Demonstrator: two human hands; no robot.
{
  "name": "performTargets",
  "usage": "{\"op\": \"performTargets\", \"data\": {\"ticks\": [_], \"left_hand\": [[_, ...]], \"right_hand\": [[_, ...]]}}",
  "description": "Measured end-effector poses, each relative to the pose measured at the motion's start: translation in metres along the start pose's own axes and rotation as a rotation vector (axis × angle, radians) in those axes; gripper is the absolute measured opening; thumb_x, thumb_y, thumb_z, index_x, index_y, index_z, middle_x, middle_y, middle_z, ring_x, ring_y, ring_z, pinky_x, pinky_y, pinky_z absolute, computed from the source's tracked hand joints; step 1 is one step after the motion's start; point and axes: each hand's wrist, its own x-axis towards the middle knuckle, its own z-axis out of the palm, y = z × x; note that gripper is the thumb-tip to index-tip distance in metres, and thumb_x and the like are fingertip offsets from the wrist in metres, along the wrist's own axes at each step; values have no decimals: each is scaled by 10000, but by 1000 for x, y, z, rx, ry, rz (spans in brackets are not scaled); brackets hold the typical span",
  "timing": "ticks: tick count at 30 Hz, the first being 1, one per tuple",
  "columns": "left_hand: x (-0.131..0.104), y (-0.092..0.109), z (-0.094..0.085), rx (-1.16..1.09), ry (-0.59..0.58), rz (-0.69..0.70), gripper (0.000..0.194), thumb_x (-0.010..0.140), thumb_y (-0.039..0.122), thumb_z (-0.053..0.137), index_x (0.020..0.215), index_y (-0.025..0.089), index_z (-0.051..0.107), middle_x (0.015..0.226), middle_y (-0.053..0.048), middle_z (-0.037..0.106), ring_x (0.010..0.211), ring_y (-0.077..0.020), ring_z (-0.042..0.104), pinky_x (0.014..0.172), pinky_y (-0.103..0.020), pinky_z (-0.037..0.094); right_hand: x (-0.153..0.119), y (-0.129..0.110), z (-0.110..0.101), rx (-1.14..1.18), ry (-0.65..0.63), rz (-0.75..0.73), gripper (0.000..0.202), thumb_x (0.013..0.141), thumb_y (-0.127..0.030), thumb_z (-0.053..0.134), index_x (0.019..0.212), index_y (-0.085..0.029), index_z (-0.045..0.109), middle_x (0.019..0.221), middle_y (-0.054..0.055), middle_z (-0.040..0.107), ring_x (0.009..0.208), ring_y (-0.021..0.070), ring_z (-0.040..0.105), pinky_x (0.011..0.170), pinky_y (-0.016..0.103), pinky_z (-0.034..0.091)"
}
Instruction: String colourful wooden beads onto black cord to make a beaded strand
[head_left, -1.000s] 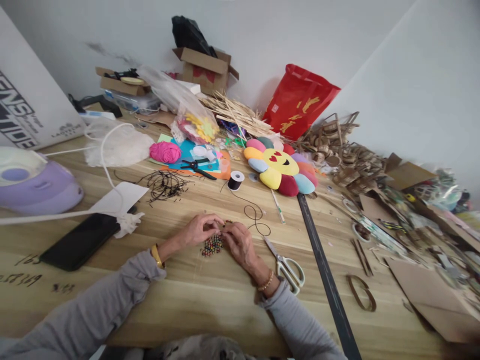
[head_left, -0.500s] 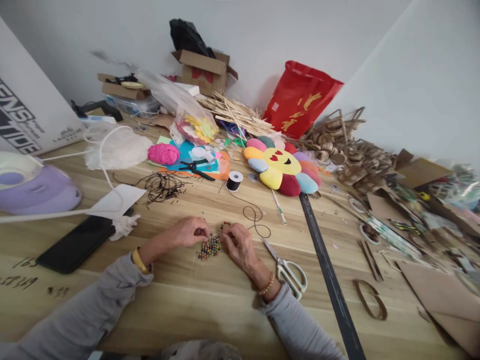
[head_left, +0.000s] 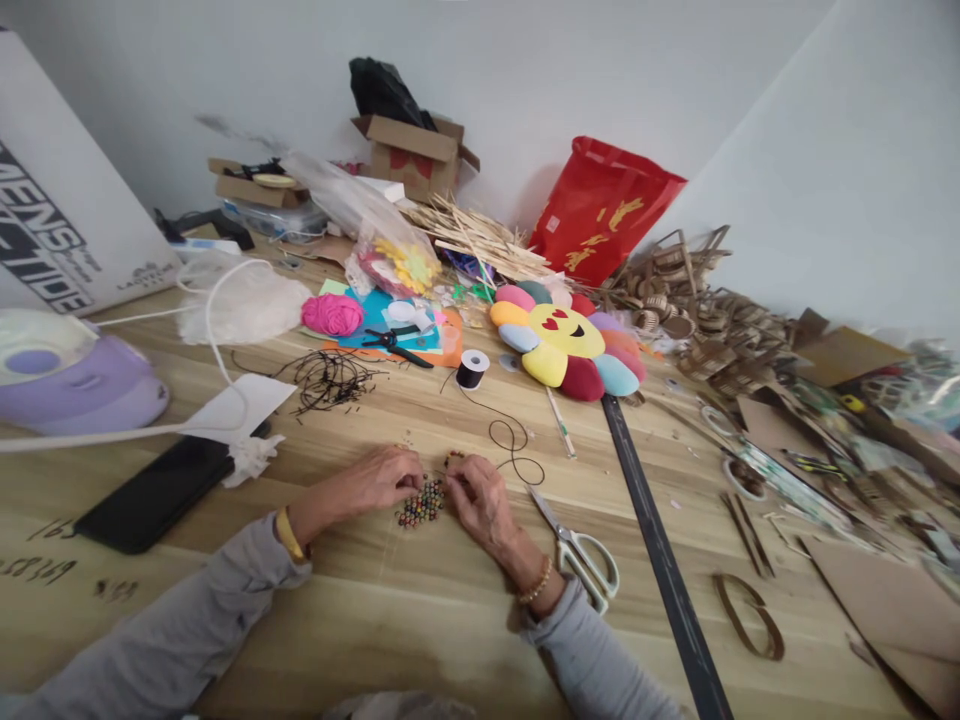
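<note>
A small pile of dark, multicoloured beads (head_left: 421, 503) lies on the wooden table between my hands. My left hand (head_left: 381, 478) is at the pile's upper left, thumb and fingers pinched; whatever is between the fingertips is too small to make out. On the right of the pile, my right hand (head_left: 482, 500) is closed on a thin dark cord, with a few strung beads (head_left: 454, 458) showing just above its fingers. Loops of black cord (head_left: 517, 437) run from near this hand to a white-rimmed spool (head_left: 472, 369) behind it. White-handled scissors (head_left: 579, 553) lie right of my right hand.
A black phone (head_left: 157, 492), a tangle of black cord (head_left: 330, 377) and a purple glue-gun-like device (head_left: 82, 375) are on the left. Behind sit pink yarn (head_left: 334, 314), pliers (head_left: 396, 345) and a flower cushion (head_left: 566, 340). A dark ruler (head_left: 660, 540) lies on the right.
The whole view has shifted slightly, with things appearing a little lower and further right. My left hand's fingers look more bent down at the bead pile; my right hand keeps nearly the same pose.
</note>
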Motion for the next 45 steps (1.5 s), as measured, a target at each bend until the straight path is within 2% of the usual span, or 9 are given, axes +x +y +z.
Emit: {"op": "performTargets", "data": {"ticks": [4, 9, 18, 26, 35, 45], "left_hand": [[2, 4, -3, 47, -54, 0, 96, 791, 134, 614, 768, 169, 700, 755, -39, 695, 761, -182, 634, 756, -250, 431], [6, 6, -5, -29, -52, -76, 106, 719, 103, 621, 739, 157, 710, 731, -46, 716, 712, -176, 646, 692, -234, 452], [15, -3, 2, -496, 137, -191, 106, 715, 192, 627, 737, 116, 697, 650, -36, 690, 584, -131, 595, 573, -210, 463], [17, -7, 6, -791, 170, -236, 230, 679, 321, 733, 751, 109, 684, 720, -50, 698, 674, -152, 625, 674, -262, 506], [16, -8, 8, -846, 122, -266, 238, 655, 319, 757, 757, 117, 683, 742, -50, 705, 708, -162, 638, 719, -282, 507], [15, -7, 7, -847, 118, -277, 249, 652, 334, 752, 743, 117, 673, 719, -40, 689, 688, -153, 621, 690, -268, 493]], "right_hand": [[1, -3, 0, 33, -4, 23, 117, 909, -184, 496, 823, -191, 574, 775, 38, 594, 744, 166, 550, 714, 298, 470], [5, -3, 4, 127, 34, 119, 126, 900, -194, 494, 790, -184, 553, 743, 28, 575, 694, 152, 535, 655, 275, 452], [6, -3, 4, 174, 51, 129, 131, 903, -214, 490, 795, -184, 557, 754, 28, 573, 703, 151, 543, 647, 273, 458], [7, -7, 0, 102, 49, 52, 142, 919, -215, 481, 802, -195, 559, 740, 28, 574, 692, 153, 538, 643, 277, 459], [5, -4, 2, 26, 12, -15, 117, 920, -187, 485, 833, -201, 562, 804, 56, 610, 779, 182, 558, 720, 321, 478], [4, -1, 4, 3, 5, -50, 125, 922, -179, 484, 829, -197, 566, 814, 57, 617, 795, 178, 558, 751, 317, 481]]}}
